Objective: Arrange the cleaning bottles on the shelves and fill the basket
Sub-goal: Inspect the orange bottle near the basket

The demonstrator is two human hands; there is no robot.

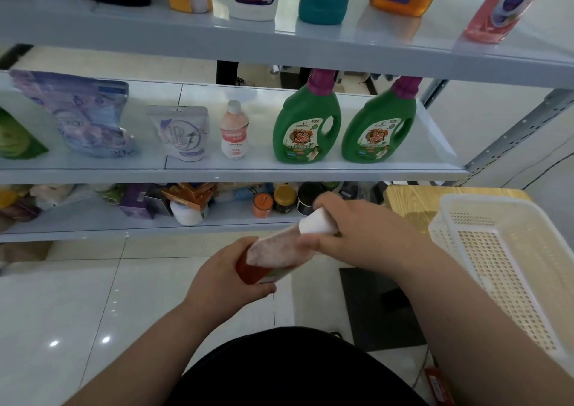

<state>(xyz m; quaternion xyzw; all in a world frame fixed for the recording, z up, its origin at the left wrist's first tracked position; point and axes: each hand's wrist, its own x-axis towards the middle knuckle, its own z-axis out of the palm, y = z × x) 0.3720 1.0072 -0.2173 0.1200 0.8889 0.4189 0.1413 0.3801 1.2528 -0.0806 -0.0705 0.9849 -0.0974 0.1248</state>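
A pink-red bottle [273, 255] with a white cap lies tilted between my two hands, low in front of the shelves. My left hand [223, 276] grips its lower body. My right hand [351, 231] holds the cap end. On the middle shelf [236, 174] stand two green detergent jugs [307, 123] with magenta caps, a small pink bottle [234, 130] and two refill pouches [183, 132]. A white plastic basket [509, 250] sits at the right on a wooden table [410, 200]; what I see of its inside is bare.
The top shelf [310, 45] carries several bottles: orange, white, teal, amber and pink. The bottom shelf [124, 228] holds jars, boxes and packets. A black mat [379, 309] lies on the glossy tiled floor below the table.
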